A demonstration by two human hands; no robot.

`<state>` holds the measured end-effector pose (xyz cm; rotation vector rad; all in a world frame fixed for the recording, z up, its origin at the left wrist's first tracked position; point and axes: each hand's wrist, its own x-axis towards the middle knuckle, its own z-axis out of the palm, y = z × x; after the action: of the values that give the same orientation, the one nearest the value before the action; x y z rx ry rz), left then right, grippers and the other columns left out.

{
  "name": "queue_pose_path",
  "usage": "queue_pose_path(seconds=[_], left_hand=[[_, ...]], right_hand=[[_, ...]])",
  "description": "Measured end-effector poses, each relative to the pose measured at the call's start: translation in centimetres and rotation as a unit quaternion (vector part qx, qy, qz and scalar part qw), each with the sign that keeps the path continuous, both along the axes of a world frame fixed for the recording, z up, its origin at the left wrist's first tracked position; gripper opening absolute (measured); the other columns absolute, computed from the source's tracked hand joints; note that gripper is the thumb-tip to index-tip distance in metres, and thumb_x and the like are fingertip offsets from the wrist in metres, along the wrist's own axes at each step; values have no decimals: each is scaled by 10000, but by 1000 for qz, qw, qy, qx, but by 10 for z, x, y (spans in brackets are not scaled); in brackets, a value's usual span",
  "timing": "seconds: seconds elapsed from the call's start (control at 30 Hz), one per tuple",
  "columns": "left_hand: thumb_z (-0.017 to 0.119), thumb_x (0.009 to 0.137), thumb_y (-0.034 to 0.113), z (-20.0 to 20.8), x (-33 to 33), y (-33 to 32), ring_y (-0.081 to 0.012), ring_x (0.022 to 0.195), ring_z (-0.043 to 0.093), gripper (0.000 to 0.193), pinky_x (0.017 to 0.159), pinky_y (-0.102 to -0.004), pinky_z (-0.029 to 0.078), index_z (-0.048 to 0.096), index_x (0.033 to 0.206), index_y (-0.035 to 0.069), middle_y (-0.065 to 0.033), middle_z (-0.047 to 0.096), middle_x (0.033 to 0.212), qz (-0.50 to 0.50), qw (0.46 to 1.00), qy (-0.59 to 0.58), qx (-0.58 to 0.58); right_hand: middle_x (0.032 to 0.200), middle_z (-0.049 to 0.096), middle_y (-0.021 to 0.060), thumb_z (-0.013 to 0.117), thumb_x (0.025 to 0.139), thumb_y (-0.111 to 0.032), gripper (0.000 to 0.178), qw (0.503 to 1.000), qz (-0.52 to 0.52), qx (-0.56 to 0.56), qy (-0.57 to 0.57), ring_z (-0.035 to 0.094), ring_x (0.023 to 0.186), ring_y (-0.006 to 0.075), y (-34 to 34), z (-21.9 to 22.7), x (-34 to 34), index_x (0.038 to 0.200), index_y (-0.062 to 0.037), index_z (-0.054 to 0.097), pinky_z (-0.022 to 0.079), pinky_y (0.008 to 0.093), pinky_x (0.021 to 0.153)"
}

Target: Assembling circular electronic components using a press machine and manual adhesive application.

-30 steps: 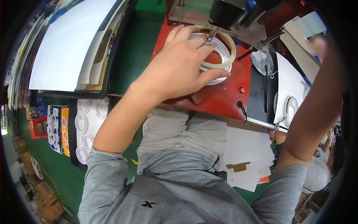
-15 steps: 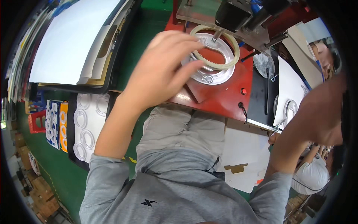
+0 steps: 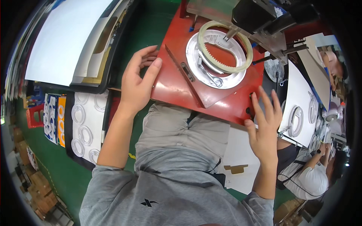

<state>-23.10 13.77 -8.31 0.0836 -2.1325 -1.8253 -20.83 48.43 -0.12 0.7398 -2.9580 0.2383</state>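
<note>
At the left edge of a red machine base (image 3: 169, 84), my left hand (image 3: 139, 83) is open, fingers slightly bent, thumb toward the edge. My right hand (image 3: 266, 126) is open too, its fingers spread over the base's front right corner, by the dark cable fitting (image 3: 248, 110); its fingertips partly hide the button there. Neither hand holds anything. A white round plate (image 3: 191, 56) with a curved opening lies on the base. Over it sits a cream ring (image 3: 230, 69) with teeth along its inside, beneath the machine's black head (image 3: 253, 16). A small metal loop (image 3: 215, 80) shows on the plate.
A flat triangular plate (image 3: 188, 83) is fixed on the base. Stacked papers in a black tray (image 3: 64, 41) stand at the left, above a tray of white rings (image 3: 85, 135). More rings (image 3: 296, 120) lie on a right-hand board. Another person (image 3: 307, 177) sits at far right.
My left hand has moved off the toothed ring to the base's left edge. My right hand has come in from the far right to the front right corner. The plate and ring remain on the base.
</note>
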Motion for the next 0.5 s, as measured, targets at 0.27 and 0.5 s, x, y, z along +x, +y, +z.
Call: queue_pose_path(seconds=[0.27, 0.5], left_hand=[[673, 1012, 153, -4, 0, -2, -189, 1062, 652, 358, 962, -320, 517, 624, 1301, -52, -141, 670, 1190, 1, 1000, -8, 5], [670, 1011, 142, -4, -2, 0, -193, 1050, 665, 325, 951, -324, 522, 640, 1277, -43, -140, 673, 1180, -7, 1000, 5, 6]], right_hand=[[1521, 546, 104, 784, 849, -222, 543, 1000, 11, 18, -3, 377, 1480, 402, -8, 9, -11, 1330, -7, 652, 286, 527, 1188], [1341, 632, 180, 710, 940, -56, 257, 991, 10, -102, 92, 603, 1238, 368, -22, 22, -27, 1188, 10, 707, 484, 434, 1038]])
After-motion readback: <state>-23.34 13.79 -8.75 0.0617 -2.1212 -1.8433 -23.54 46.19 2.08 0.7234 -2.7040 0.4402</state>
